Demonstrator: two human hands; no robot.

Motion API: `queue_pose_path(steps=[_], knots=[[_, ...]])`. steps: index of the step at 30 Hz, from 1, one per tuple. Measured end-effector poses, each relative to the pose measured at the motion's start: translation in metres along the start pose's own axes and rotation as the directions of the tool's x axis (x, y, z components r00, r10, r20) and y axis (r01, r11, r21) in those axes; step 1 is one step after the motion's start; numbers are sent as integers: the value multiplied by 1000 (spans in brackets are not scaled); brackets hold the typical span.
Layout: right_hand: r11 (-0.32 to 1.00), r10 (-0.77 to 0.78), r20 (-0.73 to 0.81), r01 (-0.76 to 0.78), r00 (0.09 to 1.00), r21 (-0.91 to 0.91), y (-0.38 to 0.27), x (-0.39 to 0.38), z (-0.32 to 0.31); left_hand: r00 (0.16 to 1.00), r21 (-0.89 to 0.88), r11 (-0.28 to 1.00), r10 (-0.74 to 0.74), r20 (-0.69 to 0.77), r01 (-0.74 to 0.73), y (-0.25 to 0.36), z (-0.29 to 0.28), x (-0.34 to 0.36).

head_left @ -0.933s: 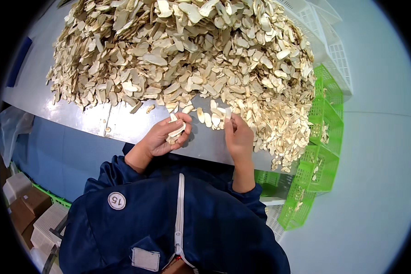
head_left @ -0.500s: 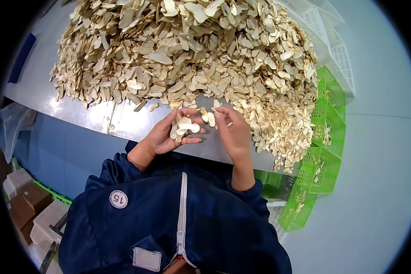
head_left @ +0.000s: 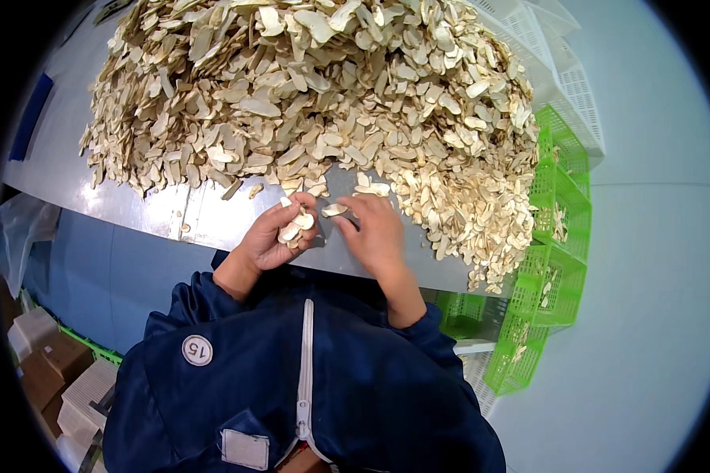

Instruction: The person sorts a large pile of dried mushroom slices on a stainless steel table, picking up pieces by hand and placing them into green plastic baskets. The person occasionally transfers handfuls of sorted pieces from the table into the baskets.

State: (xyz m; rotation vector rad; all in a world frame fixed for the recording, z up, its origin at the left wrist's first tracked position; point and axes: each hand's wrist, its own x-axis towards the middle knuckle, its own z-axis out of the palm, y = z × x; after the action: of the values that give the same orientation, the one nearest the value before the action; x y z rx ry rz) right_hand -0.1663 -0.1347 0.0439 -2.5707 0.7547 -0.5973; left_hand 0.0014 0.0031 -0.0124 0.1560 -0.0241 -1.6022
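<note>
Dried pale cream slices, perhaps mushroom, form a large heap [head_left: 308, 87] on the steel table [head_left: 150, 213]. My left hand [head_left: 272, 244] cups several slices [head_left: 296, 224] with its fingers curled round them, at the table's near edge below the heap. To its right my right hand [head_left: 375, 236] has thumb and index at either side of a single slice [head_left: 334, 210], gripping it close to the left hand. A few loose slices [head_left: 371, 187] lie on bare metal just above the right hand, beside a band of smaller pieces [head_left: 473, 229].
Green perforated baskets [head_left: 560, 213] with some slices run down the right side, white perforated crates [head_left: 580, 102] behind them. A dark blue object [head_left: 31, 114] lies at the table's left end. At lower left are a clear plastic bag [head_left: 20, 236], cardboard boxes [head_left: 51, 366] and white containers [head_left: 83, 402].
My left hand has opened, then curled again round the slices. My right hand has moved left toward it, now with a slice. Fewer loose slices lie on the metal between the hands.
</note>
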Motion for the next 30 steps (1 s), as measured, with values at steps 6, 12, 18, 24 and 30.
queue_pose_path(steps=[6, 12, 18, 24, 30], knots=[[1000, 8, -42, -9, 999, -18, 15, -3, -9, 998, -145, 989, 28, 60, -19, 1, 3, 3], [995, -91, 82, 94, 992, -32, -7, 3, -1, 997, -90, 994, 67, 41, -63, 2, 11, 4], [988, 116, -133, -129, 984, -91, 35, -16, -32, 999, -94, 995, 40, 26, -38, -1, 3, 1], [960, 233, -39, -236, 972, -148, 21, -13, -39, 999, -25, 1000, -17, 44, 18, -2, 5, 6], [944, 167, -53, -175, 985, -280, -4, -5, -10, 997, 110, 994, 0, -75, 8, -3, 14, 2]])
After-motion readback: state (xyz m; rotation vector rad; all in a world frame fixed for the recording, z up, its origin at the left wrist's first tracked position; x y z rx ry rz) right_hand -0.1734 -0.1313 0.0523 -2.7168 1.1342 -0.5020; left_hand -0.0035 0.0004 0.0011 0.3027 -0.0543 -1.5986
